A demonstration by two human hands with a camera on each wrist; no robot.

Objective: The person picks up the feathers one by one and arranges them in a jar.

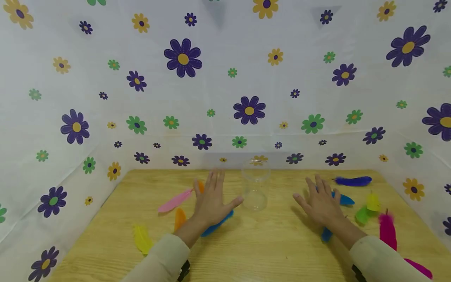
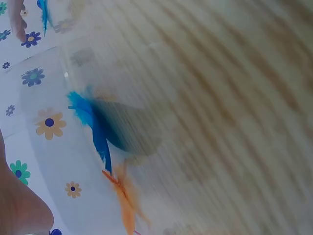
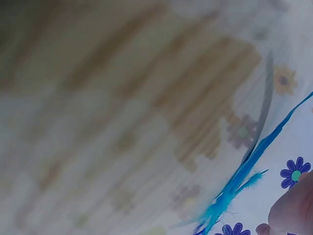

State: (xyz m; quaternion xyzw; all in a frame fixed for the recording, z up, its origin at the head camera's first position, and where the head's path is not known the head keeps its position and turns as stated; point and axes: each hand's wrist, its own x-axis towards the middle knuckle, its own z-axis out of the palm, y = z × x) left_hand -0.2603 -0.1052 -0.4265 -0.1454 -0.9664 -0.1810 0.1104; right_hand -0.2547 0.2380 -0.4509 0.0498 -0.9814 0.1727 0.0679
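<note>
In the head view my left hand (image 1: 211, 201), fingers straight and thumb spread, is over the table's left half. Beside it lie a pink feather (image 1: 175, 201), orange feathers (image 1: 179, 218) and a blue feather (image 1: 219, 225), also in the left wrist view (image 2: 100, 129). My right hand (image 1: 321, 205), fingers also spread, is over the right half. Partly hidden by it are a blue feather (image 1: 344, 199) and a second blue feather (image 1: 326, 235). Neither hand holds anything. A clear, open-topped plastic jar (image 1: 256, 199) stands upright between the hands.
A yellow feather (image 1: 142, 239) lies at the left. At the right are a dark blue feather (image 1: 353, 181), a yellow feather (image 1: 373, 202), a green feather (image 1: 361, 215) and magenta feathers (image 1: 388, 232). A flower-printed white cloth (image 1: 218, 86) surrounds the wooden table (image 1: 267, 250).
</note>
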